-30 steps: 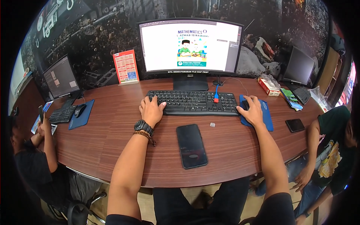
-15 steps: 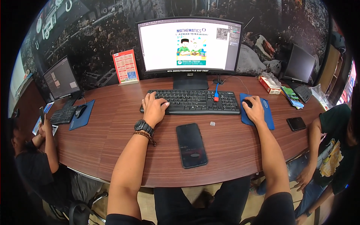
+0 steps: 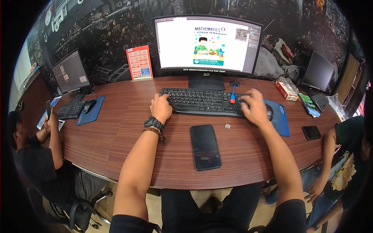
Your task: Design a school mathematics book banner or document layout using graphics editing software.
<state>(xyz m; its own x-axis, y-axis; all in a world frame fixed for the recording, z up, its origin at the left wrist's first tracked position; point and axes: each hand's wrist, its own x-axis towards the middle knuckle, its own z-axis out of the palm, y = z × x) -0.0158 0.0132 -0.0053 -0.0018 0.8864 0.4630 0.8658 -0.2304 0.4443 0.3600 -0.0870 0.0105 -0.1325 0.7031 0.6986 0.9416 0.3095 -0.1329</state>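
Note:
At the left end of the black keyboard [image 3: 202,101] lies my left hand [image 3: 160,108], its fingers bent over the keys and holding nothing. A dark watch and a beaded bracelet circle that wrist. My right hand [image 3: 254,108] is over the number pad with fingers apart, slightly blurred; whether a fingertip presses a key I cannot tell. Just right of it a black mouse [image 3: 269,113] rests on a blue mouse pad [image 3: 280,122], partly hidden by the hand. Behind the keyboard, the monitor [image 3: 175,46] shows a colourful cover with two cartoon children.
A black phone [image 3: 205,147] and a small pale square piece [image 3: 227,126] lie before the keyboard. A blue cable with a red plug [image 3: 232,99] hangs over the keys. A red calendar [image 3: 140,63] stands behind. People sit at both sides; the left person [image 3: 40,155] holds a phone.
My right hand has left the mouse and moved left onto the number pad. My left hand stays at the keyboard's left end, its fingers more bent. The whole view has shifted slightly.

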